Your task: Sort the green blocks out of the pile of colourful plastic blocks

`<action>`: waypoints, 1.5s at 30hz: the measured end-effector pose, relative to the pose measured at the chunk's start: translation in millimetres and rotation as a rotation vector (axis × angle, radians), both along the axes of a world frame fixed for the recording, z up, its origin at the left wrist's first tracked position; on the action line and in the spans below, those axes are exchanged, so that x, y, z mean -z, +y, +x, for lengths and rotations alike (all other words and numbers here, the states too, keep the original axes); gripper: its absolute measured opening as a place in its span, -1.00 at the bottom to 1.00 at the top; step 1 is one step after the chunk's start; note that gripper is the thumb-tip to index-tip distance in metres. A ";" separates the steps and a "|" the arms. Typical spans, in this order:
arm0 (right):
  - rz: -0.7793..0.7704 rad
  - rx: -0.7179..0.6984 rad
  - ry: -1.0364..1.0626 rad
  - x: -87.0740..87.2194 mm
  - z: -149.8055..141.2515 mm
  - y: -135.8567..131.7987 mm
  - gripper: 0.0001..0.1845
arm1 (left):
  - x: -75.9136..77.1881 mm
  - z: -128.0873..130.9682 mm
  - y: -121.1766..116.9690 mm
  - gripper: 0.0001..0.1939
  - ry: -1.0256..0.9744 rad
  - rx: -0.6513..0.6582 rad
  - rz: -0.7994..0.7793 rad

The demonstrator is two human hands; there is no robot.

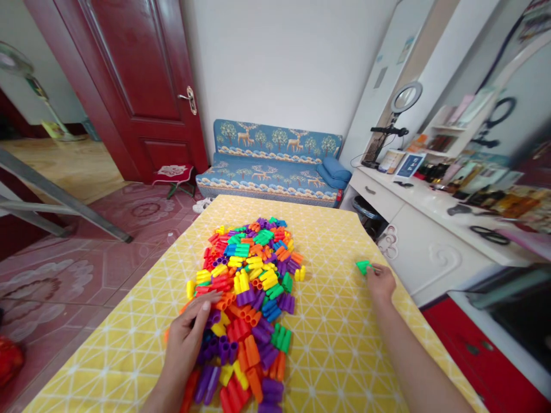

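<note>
A long heap of plastic building pieces [253,267], shaped like joined tubes in red, orange, yellow, green, blue and purple, covers the middle of the table. My left hand [189,327] rests at the heap's left side, fingers stretched forward over orange and purple pieces, and I see nothing held in it. Well to the right of the heap, my right hand [381,282] pinches a green plastic piece [364,266] near the table's right edge. That piece is small in view, and the fingers cover part of it.
A yellow patterned cloth [331,350] covers the table. Beyond it stands a blue sofa [275,172]. On the right is a white dressing table [413,212] crowded with bottles and a ring light [406,97]. A red stool [173,174] and a metal frame leg [77,201] are at left.
</note>
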State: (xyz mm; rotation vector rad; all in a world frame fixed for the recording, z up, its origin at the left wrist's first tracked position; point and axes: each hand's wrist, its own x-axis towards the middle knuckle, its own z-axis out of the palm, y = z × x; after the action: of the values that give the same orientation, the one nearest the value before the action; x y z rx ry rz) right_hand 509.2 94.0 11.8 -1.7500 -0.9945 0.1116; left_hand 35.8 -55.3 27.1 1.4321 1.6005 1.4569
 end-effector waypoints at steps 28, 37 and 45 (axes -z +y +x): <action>-0.230 0.151 -0.164 6.6 18.6 30.2 -0.68 | 6.8 -2.4 0.2 -0.64 0.020 -0.018 -0.010; 0.023 0.059 0.009 5.9 -40.9 9.1 -0.53 | -4.4 3.2 -1.4 -0.65 -0.018 -0.010 -0.004; 0.077 -0.774 -0.080 -7.4 -178.5 -70.1 -0.71 | -6.5 4.6 -0.6 -0.62 0.007 -0.024 0.012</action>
State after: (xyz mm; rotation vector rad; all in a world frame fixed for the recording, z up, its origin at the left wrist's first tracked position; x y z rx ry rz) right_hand 330.6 23.9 19.2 -1.2241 -1.6670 0.4870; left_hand 40.4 -55.8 33.5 1.4306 1.6212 1.4790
